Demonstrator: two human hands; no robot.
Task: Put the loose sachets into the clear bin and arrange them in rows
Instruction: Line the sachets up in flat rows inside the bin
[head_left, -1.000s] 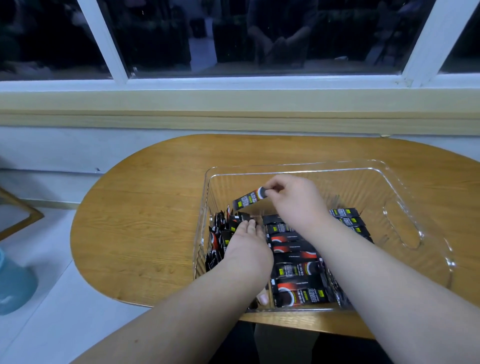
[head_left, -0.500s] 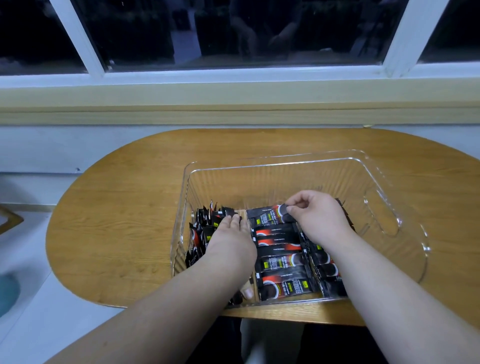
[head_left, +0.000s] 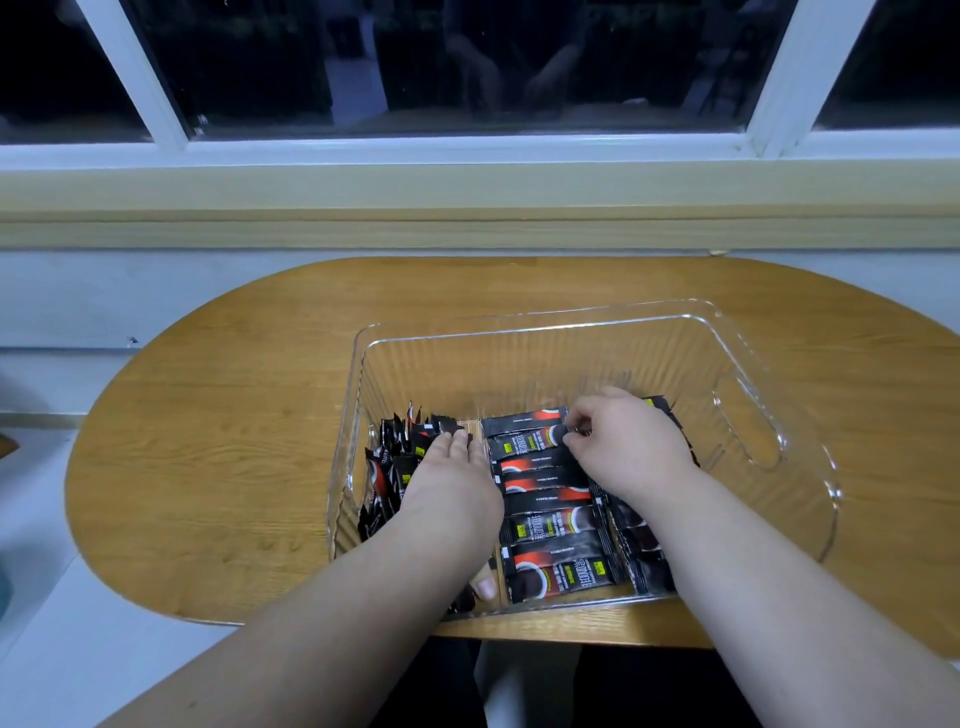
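A clear plastic bin (head_left: 545, 332) stands on the oval wooden table (head_left: 234, 415). Inside it, several black sachets lie flat in a middle row (head_left: 550, 525), and more stand on edge in a bundle at the left wall (head_left: 395, 447). My left hand (head_left: 452, 478) lies with straight fingers against the upright bundle, thumb down near the front wall. My right hand (head_left: 623, 441) pinches the right end of a sachet (head_left: 524, 441) near the far end of the middle row. Further sachets under my right forearm are partly hidden.
The bin has a cut-out handle (head_left: 748, 431) in its right wall. Behind the table run a pale wall ledge (head_left: 467, 208) and a dark window. Pale floor shows to the left of the table.
My right hand carried a sachet down from above the bin onto the far end of the middle row. The left hand stayed on the upright bundle. The camera view shifted.
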